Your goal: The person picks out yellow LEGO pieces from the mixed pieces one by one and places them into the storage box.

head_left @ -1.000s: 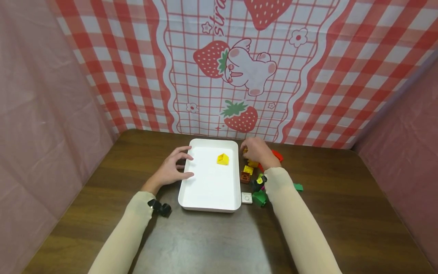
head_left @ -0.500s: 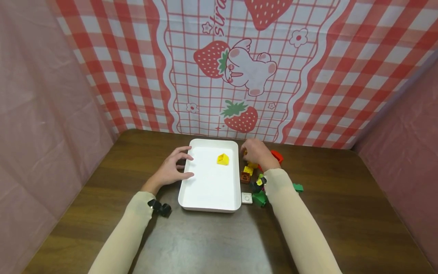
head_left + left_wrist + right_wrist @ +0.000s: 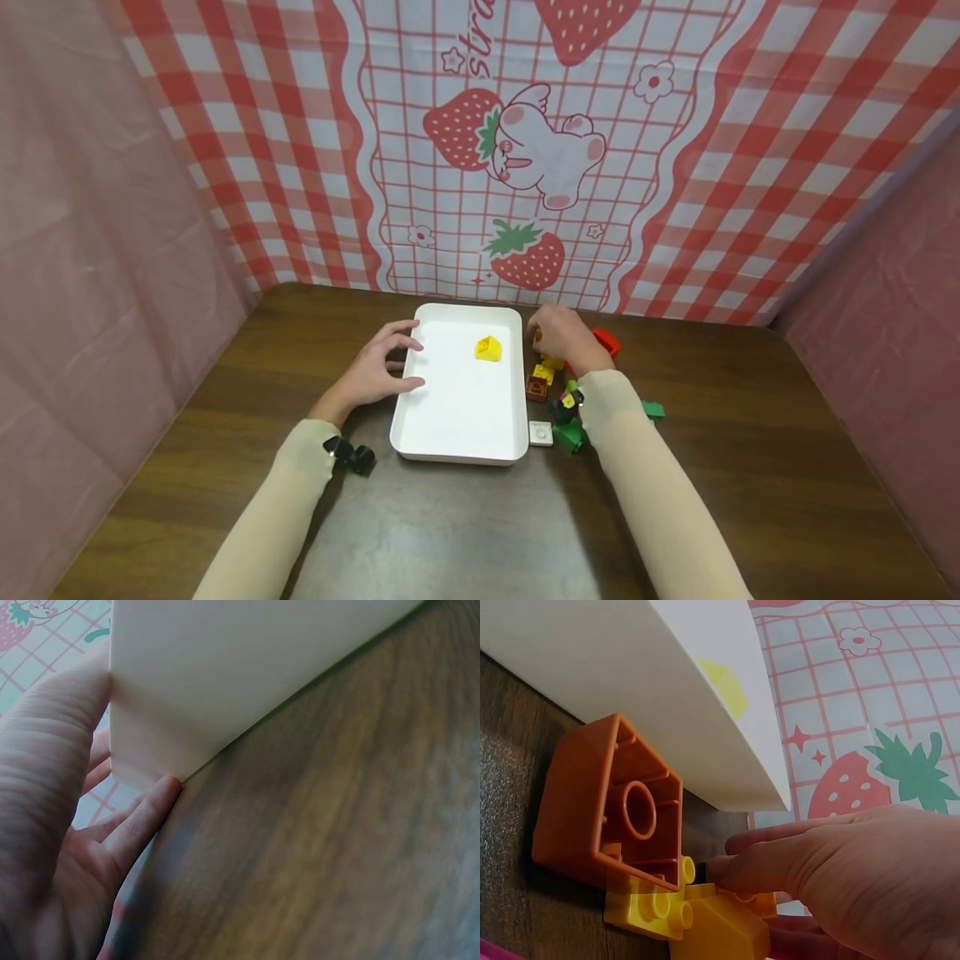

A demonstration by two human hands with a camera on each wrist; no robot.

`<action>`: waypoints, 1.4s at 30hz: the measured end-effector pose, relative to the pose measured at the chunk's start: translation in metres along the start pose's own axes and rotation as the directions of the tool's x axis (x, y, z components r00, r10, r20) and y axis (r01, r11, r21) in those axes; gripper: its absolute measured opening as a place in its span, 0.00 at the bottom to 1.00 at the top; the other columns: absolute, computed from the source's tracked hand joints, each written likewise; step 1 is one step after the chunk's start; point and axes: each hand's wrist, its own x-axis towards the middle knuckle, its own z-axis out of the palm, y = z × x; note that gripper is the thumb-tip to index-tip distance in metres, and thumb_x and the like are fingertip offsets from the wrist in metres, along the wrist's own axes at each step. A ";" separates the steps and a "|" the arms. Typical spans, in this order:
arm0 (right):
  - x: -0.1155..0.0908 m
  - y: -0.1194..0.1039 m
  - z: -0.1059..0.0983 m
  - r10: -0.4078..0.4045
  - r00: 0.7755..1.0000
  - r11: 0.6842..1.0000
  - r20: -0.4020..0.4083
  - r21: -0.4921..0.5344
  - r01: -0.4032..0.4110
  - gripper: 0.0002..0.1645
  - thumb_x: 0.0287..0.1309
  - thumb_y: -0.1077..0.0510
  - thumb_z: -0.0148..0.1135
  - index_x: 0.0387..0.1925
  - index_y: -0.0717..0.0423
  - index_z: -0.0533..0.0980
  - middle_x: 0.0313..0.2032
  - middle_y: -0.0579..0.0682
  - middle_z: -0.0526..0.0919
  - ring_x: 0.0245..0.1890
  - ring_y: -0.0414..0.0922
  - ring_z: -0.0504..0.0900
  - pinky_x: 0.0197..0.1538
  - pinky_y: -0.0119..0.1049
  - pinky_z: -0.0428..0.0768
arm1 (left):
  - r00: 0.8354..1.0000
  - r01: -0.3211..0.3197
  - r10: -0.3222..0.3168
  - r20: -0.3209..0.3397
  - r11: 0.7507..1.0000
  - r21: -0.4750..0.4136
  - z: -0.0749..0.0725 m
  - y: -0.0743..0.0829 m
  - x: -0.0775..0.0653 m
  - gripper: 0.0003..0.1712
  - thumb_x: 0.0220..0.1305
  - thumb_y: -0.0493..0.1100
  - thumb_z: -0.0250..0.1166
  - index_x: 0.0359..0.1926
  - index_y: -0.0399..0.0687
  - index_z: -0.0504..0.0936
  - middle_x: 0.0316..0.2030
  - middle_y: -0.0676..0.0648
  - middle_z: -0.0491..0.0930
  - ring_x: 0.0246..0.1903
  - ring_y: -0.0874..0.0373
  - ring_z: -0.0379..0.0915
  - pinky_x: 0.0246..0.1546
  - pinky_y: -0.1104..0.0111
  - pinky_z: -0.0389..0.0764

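Note:
My left hand [image 3: 369, 367] rests at the left side of a white tray [image 3: 405, 417], fingers spread over its rim. In the left wrist view a fingertip touches the foot of the tray's outer wall [image 3: 195, 682]. Inside the tray lies a yellow toy brick with sloping sides [image 3: 488, 348]. Just beyond the tray's right side, my right hand [image 3: 562, 333] reaches down with bent fingers and pinches a yellow-orange toy brick [image 3: 763, 904], mostly hidden by the fingers. Close by are a brown brick [image 3: 637, 810], open underside showing, and more yellow bricks [image 3: 649, 911].
Several loose bricks lie right of the tray: a white one [image 3: 541, 433], green ones [image 3: 570, 435], a small green one [image 3: 654, 410] and a red one [image 3: 606, 342] behind the right wrist. A strawberry-print cloth [image 3: 480, 192] hangs behind the wooden table [image 3: 750, 467].
The right hand stays among the bricks with only a slight shift; the red brick behind it shows a little differently. My left hand and the tray have not moved.

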 end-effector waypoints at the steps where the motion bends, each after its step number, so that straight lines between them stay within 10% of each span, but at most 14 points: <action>1: 0.000 0.000 0.000 0.000 1.000 1.000 0.001 0.000 0.000 0.09 0.57 0.62 0.70 0.41 0.55 0.86 0.46 0.56 0.84 0.42 0.54 0.76 0.50 0.48 0.86 | 1.000 0.001 -0.001 0.000 1.000 0.001 0.000 0.000 0.000 0.28 0.50 0.32 0.77 0.50 0.26 0.77 0.73 0.34 0.59 0.66 0.37 0.63 0.55 0.39 0.81; 42: -0.004 -0.006 0.001 0.028 0.995 0.999 0.092 0.030 -0.031 0.07 0.57 0.61 0.70 0.38 0.53 0.84 0.41 0.53 0.85 0.35 0.51 0.80 0.43 0.46 0.89 | 1.000 0.002 -0.002 0.004 1.000 0.013 -0.001 0.004 -0.001 0.28 0.50 0.32 0.77 0.51 0.25 0.77 0.73 0.34 0.59 0.66 0.37 0.64 0.55 0.40 0.81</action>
